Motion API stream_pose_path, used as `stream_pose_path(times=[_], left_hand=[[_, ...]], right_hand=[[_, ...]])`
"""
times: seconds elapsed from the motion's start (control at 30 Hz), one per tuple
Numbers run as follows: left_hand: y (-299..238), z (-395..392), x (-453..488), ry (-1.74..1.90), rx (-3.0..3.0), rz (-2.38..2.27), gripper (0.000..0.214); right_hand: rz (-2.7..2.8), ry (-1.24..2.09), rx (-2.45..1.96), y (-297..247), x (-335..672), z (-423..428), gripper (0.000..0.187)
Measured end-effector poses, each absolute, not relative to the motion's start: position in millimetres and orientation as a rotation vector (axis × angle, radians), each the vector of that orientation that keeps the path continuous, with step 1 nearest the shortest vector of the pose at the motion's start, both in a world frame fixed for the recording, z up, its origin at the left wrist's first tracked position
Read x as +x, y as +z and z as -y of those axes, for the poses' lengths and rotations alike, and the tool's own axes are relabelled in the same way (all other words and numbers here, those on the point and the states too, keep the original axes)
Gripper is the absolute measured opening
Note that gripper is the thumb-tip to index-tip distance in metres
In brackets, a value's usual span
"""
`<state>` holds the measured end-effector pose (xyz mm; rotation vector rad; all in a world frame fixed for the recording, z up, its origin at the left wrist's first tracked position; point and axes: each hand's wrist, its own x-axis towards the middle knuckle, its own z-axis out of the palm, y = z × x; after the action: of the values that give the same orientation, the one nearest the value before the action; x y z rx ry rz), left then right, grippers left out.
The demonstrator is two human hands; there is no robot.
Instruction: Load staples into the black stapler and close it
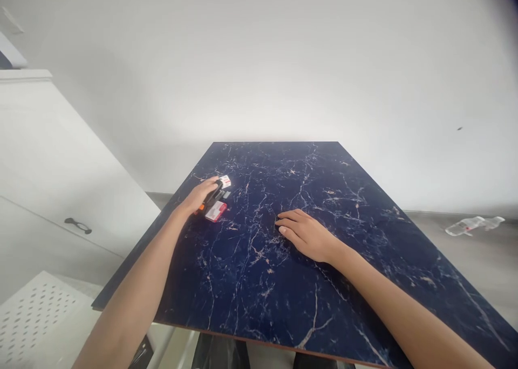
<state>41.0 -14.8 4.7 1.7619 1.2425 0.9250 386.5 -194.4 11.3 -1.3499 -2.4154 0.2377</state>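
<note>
Red-and-white box (216, 211) lies bunched with a black item (212, 195), left side of marbled table (283, 304). Left hand (199, 194) curves over the black item; can't tell if gripping. Right hand (306, 235) palm-down, fingers loosely spread, nothing visibly held. Looks early: items clustered, no arrangement apparent.

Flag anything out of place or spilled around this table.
Some clear plastic, perhaps bottles, lies on the floor right of the table, as if dropped or discarded. A small dark mark stands out on the pale wall. No spill shows on the tabletop.
</note>
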Motion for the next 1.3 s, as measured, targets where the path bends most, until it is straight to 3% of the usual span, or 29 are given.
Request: stream_pose_path(times=[0.13, 0.27, 0.4, 0.5, 0.57, 0.7, 0.87, 1.1, 1.3], left_hand=[[12.4, 50.2, 89.3, 0.594, 1.909, -0.869, 0.057], [24.3, 75.5, 114.4, 0.665, 2.246, -0.722, 0.044], [36.3, 73.7, 91.1, 0.704, 2.304, -0.798, 0.048], [39.3, 71.3, 72.6, 0.332, 2.359, -0.791, 0.067], [37.3, 73.4, 71.5, 0.177, 2.429, -0.823, 0.064], [27.9, 77.7, 84.8, 0.342, 2.495, -0.870, 0.044], [14.8, 72.9, 90.0, 0.506, 2.464, -1.025, 0.048], [12.3, 71.7, 89.9, 0.517, 2.423, -1.124, 0.051], [4.4, 72.9, 99.6, 0.607, 2.467, -1.052, 0.047]], right_hand=[[2.389, 0.235, -1.337, 13.7, 385.6, 195.4, 0.040], [2.235, 0.199, -1.416, 18.3, 390.8, 194.1, 0.034], [2.099, 0.108, -1.477, 18.2, 397.0, 191.5, 0.026], [2.152, 0.060, -1.403, 11.0, 394.0, 190.4, 0.034], [2.235, 0.042, -1.358, 4.5, 389.1, 190.0, 0.046], [2.297, -0.022, -1.364, -2.4, 382.7, 189.4, 0.052], [2.232, -0.098, -1.397, 4.5, 385.1, 189.4, 0.031], [2.297, -0.140, -1.413, 1.7, 387.2, 180.2, 0.039], [2.169, -0.173, -1.571, 11.9, 392.5, 186.4, 0.034]])
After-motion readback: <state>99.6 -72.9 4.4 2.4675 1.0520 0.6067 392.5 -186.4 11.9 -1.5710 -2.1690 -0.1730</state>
